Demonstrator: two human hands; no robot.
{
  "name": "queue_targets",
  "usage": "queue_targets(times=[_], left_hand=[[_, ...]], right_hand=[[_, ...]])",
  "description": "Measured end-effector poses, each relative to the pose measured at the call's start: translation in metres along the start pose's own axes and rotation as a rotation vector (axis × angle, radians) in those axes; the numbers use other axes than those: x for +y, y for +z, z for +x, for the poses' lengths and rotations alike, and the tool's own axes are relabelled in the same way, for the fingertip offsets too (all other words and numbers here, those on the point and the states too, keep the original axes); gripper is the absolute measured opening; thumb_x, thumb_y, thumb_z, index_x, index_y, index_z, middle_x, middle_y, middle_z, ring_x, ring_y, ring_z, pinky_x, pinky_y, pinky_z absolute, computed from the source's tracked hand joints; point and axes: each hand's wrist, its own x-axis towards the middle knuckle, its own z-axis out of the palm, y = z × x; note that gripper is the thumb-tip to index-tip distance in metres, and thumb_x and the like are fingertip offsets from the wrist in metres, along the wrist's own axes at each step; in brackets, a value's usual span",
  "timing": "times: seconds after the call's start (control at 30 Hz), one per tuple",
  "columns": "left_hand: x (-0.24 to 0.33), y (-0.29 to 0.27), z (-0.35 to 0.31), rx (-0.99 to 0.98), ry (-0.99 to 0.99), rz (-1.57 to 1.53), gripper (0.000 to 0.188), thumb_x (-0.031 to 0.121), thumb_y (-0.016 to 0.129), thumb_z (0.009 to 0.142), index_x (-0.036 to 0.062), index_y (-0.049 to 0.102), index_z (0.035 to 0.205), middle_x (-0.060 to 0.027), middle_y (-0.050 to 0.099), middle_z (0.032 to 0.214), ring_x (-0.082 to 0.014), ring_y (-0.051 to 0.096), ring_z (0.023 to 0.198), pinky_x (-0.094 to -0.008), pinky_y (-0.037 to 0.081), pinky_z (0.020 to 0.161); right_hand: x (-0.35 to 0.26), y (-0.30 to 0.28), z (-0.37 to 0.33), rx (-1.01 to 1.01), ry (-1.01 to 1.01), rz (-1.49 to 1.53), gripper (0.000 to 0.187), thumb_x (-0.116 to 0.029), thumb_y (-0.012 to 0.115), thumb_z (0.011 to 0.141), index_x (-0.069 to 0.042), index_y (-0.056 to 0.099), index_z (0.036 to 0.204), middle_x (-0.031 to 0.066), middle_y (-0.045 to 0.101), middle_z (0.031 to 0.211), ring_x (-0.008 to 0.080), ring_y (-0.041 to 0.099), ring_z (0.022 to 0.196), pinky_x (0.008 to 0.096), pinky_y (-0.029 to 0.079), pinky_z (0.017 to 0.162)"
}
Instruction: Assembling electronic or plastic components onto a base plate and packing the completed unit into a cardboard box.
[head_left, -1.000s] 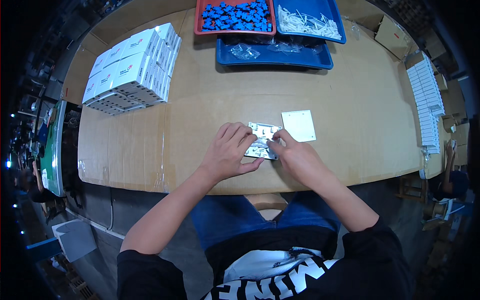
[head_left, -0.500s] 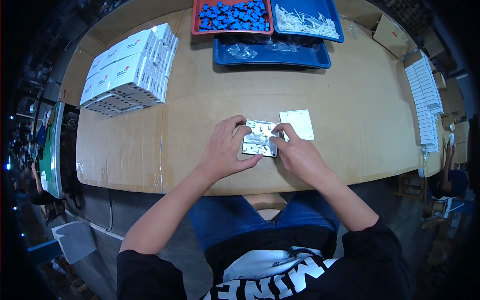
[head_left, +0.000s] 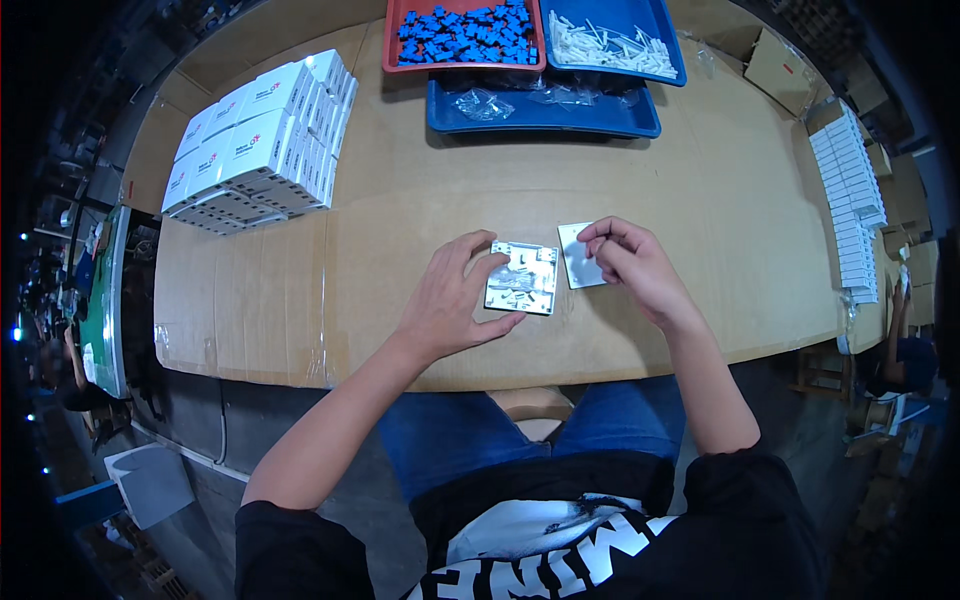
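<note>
My left hand grips a shallow white square case by its left side, fingers at the upper corner and thumb along the lower edge. Small metallic pieces and a clear plastic bag show inside the case, which faces up on the table. Just to its right lies a flat white square plate, partly covered by my right hand. The fingers of that hand are curled together above the plate; whether anything small is between them, or whether they touch the plate, is hidden.
White boxes are stacked at the left. At the back stand a red tray of blue pieces, a blue tray of white plastic parts, and a lower blue tray with clear bags. More white boxes line the right edge.
My right hand has left the case and moved right, over the white plate, its fingers curling in. My left hand keeps its hold on the case in the same place.
</note>
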Motion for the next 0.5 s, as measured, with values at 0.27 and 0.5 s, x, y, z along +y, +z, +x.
queue_targets(times=[0.27, 0.5], left_hand=[[0.0, -0.001, 0.0, 0.007, 0.023, -0.059, 0.07, 0.037, 0.086, 0.077, 0.0047, 0.056, 0.132, -0.0184, 0.054, 0.144, -0.038, 0.054, 0.131, -0.0478, 0.045, 0.109], [-0.004, 0.0, -0.001, -0.041, 0.043, -0.08, 0.072, 0.036, 0.085, 0.079, 0.0044, 0.054, 0.136, -0.0177, 0.056, 0.144, -0.0376, 0.054, 0.131, -0.0467, 0.044, 0.111]], right_hand=[[0.009, 0.044, -0.013, -0.014, -0.224, -0.657, 0.021, -0.02, 0.074, 0.094, -0.002, 0.073, 0.105, 0.0107, 0.061, 0.097, 0.0244, 0.064, 0.087, 0.0348, 0.052, 0.079], [0.006, 0.052, -0.007, -0.031, -0.325, -0.449, 0.015, -0.014, 0.071, 0.098, -0.001, 0.068, 0.102, 0.0067, 0.063, 0.096, 0.0173, 0.062, 0.085, 0.0316, 0.052, 0.076]])
